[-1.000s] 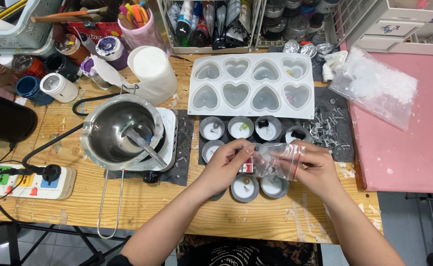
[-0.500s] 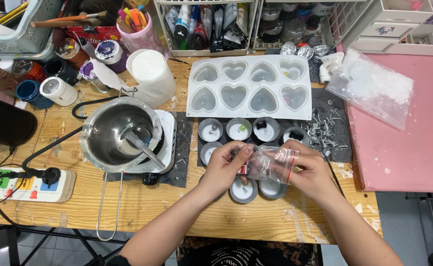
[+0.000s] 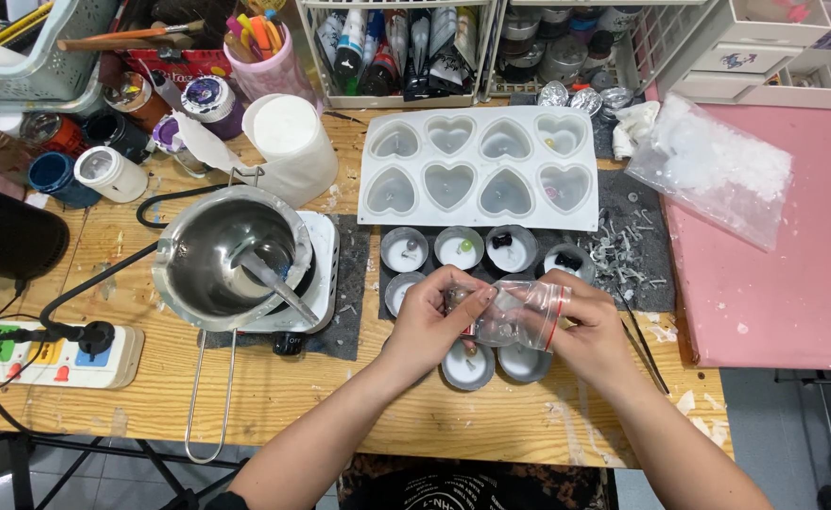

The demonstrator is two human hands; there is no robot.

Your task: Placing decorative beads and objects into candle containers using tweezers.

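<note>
Nearest the camera, both forearms reach in over the front edge of the wooden worktop (image 3: 491,425). The left hand (image 3: 431,321) and the right hand (image 3: 590,326) are both closed on a small clear plastic bag (image 3: 514,316) with a red seal strip, held between them just above the worktop; the left fingers pinch its left end, the right fingers its right end. Small dark bits show inside the bag, too small to tell apart. Right under the bag sit two round metal cups (image 3: 496,364) with pale filling. Just beyond the hands stands a row of more such cups (image 3: 458,248) on a dark mat (image 3: 642,255). To the left a steel pot (image 3: 231,255) with a long wire handle rests on a white hot plate (image 3: 325,274), and a power strip (image 3: 51,354) lies near the left edge. Further back lies a white heart-shaped mould (image 3: 477,165), with a white roll (image 3: 292,142) to its left. To the right a clear bag of white flakes (image 3: 718,170) rests on a pink mat (image 3: 793,283). At the far edge stand a wire rack of bottles (image 3: 396,47) and a pink cup of pens (image 3: 264,52)
</note>
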